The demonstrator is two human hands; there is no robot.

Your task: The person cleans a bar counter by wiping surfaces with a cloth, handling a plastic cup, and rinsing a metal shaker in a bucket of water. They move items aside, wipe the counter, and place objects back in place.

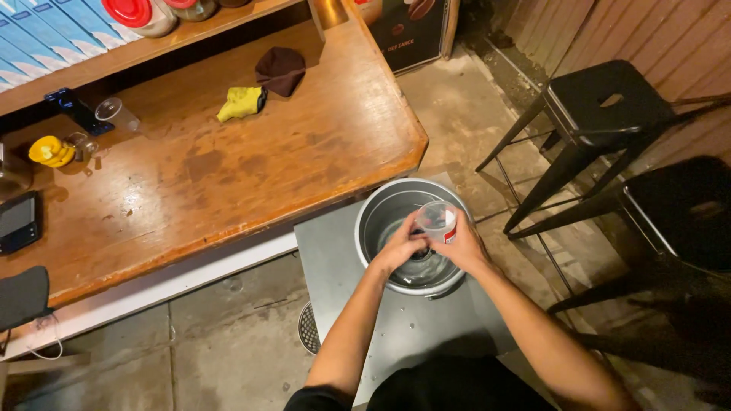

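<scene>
My right hand [462, 245] grips a small clear cup [438, 220] with a red band, fingers wrapped round its side, holding it tilted over the pot [378, 209]. My left hand [401, 246] reaches down inside the pot, just beside the cup; its fingers are curled, but I cannot tell whether they clasp anything, since they are partly hidden. The pot is a round metal one with a pale rim, and it stands on a low grey metal stand [335, 251] in front of me. A little water seems to shine at the pot's bottom.

To my left runs the wooden bench [228, 167], worn and stained. On it lie a yellow cloth [241, 103] and, touching it, a dark brown cloth [280, 70]. Further left a clear plastic cup [116, 114] lies on its side, near a yellow squeezer [50, 151]. A dark tablet [18, 221] rests at the bench's left edge. Above, a shelf [152, 47] carries a jar with a red lid [137, 14].

To my right, well apart from the pot, stand two black metal stools [601, 106] on the concrete floor [221, 342]. A round drain [307, 329] sits in the floor beside the stand.
</scene>
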